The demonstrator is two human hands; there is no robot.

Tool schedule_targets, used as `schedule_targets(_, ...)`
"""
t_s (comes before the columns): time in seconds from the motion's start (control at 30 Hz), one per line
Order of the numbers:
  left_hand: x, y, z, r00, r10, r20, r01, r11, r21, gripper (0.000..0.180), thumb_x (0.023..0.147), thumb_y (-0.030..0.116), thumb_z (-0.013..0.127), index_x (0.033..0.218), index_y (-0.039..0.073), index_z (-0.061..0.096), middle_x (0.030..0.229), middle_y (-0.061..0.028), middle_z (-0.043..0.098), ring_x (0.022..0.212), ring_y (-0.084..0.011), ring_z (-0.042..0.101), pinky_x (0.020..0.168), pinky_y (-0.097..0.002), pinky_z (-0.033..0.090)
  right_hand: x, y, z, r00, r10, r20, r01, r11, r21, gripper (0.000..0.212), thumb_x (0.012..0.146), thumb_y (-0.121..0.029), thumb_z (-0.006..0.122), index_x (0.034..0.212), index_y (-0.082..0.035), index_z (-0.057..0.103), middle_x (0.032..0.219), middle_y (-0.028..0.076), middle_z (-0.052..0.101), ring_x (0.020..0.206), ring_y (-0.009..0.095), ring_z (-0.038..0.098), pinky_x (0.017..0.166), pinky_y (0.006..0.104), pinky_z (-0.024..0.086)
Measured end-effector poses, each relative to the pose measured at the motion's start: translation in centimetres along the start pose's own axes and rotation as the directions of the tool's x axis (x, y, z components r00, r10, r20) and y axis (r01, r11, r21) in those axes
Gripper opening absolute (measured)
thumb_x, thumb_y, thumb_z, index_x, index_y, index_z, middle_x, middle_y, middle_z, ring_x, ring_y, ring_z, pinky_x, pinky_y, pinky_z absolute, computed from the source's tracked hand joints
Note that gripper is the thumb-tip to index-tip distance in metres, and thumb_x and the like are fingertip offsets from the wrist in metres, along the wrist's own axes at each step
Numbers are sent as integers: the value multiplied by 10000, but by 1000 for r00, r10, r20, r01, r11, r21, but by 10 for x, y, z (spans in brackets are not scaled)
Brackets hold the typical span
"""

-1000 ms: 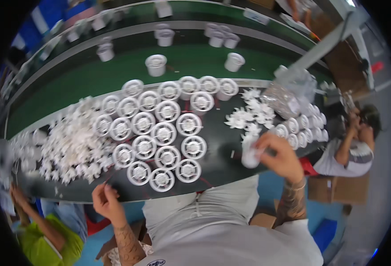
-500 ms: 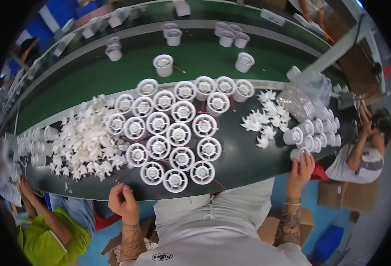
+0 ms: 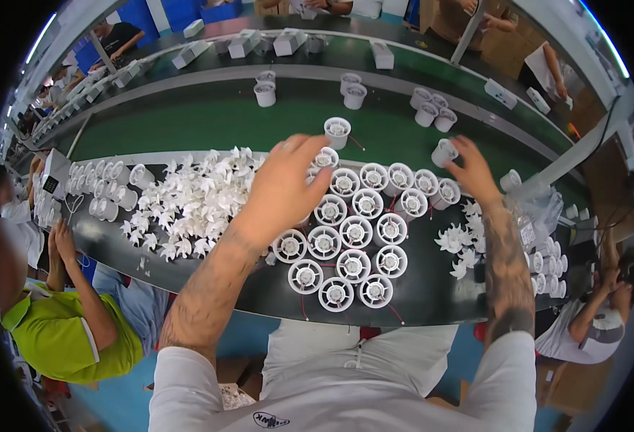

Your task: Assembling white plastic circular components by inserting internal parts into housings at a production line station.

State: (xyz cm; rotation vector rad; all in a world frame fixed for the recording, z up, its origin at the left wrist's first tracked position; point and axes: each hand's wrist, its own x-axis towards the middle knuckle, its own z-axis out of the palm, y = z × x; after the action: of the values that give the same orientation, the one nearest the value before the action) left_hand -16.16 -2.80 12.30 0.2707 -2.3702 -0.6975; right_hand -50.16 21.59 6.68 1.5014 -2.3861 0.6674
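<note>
My left hand reaches over the left side of a cluster of white round fan housings. Its thumb and fingers curve around one fan housing at the far edge of the cluster; the grip is partly hidden. Farther right, my right hand has its fingertips and thumb against the side of a white cup-shaped housing by the green belt. Most housings in the cluster stand upright with spoked fronts up, and thin red wires trail from several.
White fan blades are heaped left of the cluster, with a smaller pile to its right. More housings stand on the green belt. A clear plastic bag lies at right. Co-workers sit on both sides, one in a green shirt.
Both hands have moved up and away from the near edge to the far side of the cluster. My right hand has left the housing at the right. The view has shifted.
</note>
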Motion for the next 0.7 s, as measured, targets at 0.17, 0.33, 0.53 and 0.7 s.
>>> schedule_targets(0.17,66,-47,55,983,-111,148,53,936,349,494,832,228,651,1304,130,539,1234,-213,553,1092,-377,581,895,-443,498,38,5,40,988,90,123,-109,980,165,401,762,-125,709,1143,-29,626,1249,192,564,1142,353,563,943,380,471)
schedule_targets(0.33,111,-88,94,880,-302,367,123,890,439,500,803,273,701,1267,145,567,1224,-192,554,1129,-378,560,902,-458,515,10,-21,20,988,157,14,-157,974,161,315,718,-100,720,1003,-29,606,1083,158,594,1016,331,593,889,364,484)
schedule_targets(0.53,126,-24,76,984,125,126,-152,962,229,380,757,267,735,1013,32,582,910,-191,654,889,-364,649,744,-457,529,-101,-115,-73,862,349,-367,-226,914,338,308,780,-64,700,1056,9,585,1188,153,570,1147,280,543,977,356,419)
schedule_targets(0.7,32,88,86,875,370,312,-320,926,-199,500,698,249,799,1090,48,564,1028,-147,637,973,-346,624,817,-436,505,-223,-175,-68,923,374,-87,-328,885,329,368,655,-44,736,984,-26,575,1131,198,552,1015,340,570,901,392,456)
